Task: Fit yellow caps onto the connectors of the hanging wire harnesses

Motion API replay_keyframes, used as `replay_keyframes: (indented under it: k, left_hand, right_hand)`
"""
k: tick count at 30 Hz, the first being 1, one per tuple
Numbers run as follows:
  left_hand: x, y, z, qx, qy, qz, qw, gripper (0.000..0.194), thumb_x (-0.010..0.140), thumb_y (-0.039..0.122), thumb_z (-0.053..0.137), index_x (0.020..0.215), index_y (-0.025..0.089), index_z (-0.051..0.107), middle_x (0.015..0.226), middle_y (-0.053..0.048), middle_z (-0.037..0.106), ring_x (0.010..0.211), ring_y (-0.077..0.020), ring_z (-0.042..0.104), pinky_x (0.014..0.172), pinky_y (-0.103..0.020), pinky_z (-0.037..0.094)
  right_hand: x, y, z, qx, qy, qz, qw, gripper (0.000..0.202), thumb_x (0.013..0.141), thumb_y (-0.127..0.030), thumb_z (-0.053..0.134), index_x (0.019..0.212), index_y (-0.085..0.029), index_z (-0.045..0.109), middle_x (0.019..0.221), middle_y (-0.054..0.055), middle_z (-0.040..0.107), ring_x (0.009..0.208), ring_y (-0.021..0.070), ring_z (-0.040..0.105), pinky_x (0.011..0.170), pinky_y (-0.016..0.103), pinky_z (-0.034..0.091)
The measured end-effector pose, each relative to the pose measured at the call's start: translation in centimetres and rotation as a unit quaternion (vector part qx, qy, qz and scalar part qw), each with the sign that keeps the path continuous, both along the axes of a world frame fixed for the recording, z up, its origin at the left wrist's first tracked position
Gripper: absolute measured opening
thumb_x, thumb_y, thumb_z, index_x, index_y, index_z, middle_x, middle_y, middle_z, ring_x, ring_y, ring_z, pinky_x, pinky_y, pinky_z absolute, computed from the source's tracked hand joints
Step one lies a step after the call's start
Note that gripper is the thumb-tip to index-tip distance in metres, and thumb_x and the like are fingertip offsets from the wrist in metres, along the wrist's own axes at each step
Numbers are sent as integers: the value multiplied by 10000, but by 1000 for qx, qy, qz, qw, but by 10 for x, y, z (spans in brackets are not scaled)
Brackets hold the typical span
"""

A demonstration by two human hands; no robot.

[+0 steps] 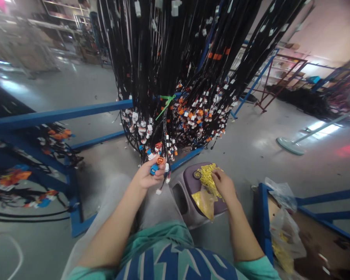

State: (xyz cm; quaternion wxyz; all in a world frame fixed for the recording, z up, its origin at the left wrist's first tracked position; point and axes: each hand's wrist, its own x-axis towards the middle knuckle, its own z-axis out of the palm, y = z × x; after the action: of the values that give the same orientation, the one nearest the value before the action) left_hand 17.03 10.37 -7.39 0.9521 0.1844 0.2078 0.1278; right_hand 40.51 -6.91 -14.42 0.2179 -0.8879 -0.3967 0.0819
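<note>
My left hand (149, 173) is closed around an orange connector (160, 160) and a blue connector (154, 169), which belong to the hanging wire harnesses (140, 77). Just beyond the fingers is a red connector (158, 146) among white ones. At the right, my right hand (224, 183) reaches down to a pile of small yellow plastic pieces (207, 174) on a purple-topped stool (189, 175). Its fingers are curled together at the pile's edge, and whatever lies between them is hidden. A clear bag of yellow pieces (205, 204) lies partly open on the stool.
A blue metal frame (99, 109) runs behind and left, with more harnesses (17, 179) at the left. A green tie (167, 104) binds the hanging bundle. Lower right, a blue-edged box (264, 217) holds plastic bags (287, 233). A round-based stand (290, 146) is farther right.
</note>
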Motion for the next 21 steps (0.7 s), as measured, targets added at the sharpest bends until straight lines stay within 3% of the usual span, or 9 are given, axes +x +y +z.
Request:
replay_keyframes:
  k: [1,3,8,13,18,21]
  left_hand:
    - [-2,2,2,-22,-15,11,1000,440,911,284,209,637,101,500,475,-1,459,294,-37,390,276,-121,279]
    - [-3,4,5,-61,-39,26,997,418,909,301,221,660,106,494,476,9,440,293,-28,380,275,-108,271]
    - [-4,8,9,-95,-67,24,993,361,892,329,284,676,122,485,464,23,423,249,-15,317,248,-111,220]
    - [-7,19,4,-54,-70,-2,996,375,893,329,254,672,129,482,442,30,419,224,-23,292,242,-140,195]
    - [-13,34,-3,-4,-26,-57,998,403,893,334,221,634,135,458,435,16,414,240,-52,320,264,-167,183]
    - [-14,40,-1,0,-7,-64,998,396,888,330,236,608,140,442,412,25,393,228,-48,290,267,-164,166]
  right_hand:
    - [10,-7,-15,-116,4,3,993,287,852,-264,343,934,-158,596,921,80,639,859,170,578,733,260,398]
    - [20,-19,-42,-196,15,4,980,280,838,-226,362,841,-136,627,851,102,650,832,177,592,694,244,389]
    - [12,-28,-88,-284,33,4,958,257,800,-197,420,842,-137,666,876,132,660,867,222,614,694,273,414]
    - [7,-18,-109,-332,24,-17,943,310,813,-178,385,949,-114,656,981,184,637,930,263,606,758,351,443]
    - [9,-15,-117,-340,14,-19,940,351,836,-144,324,1008,-101,628,1023,192,621,967,252,598,780,345,454]
    - [10,-17,-121,-344,16,-22,938,369,850,-153,299,1038,-108,613,1031,189,618,967,257,599,770,352,461]
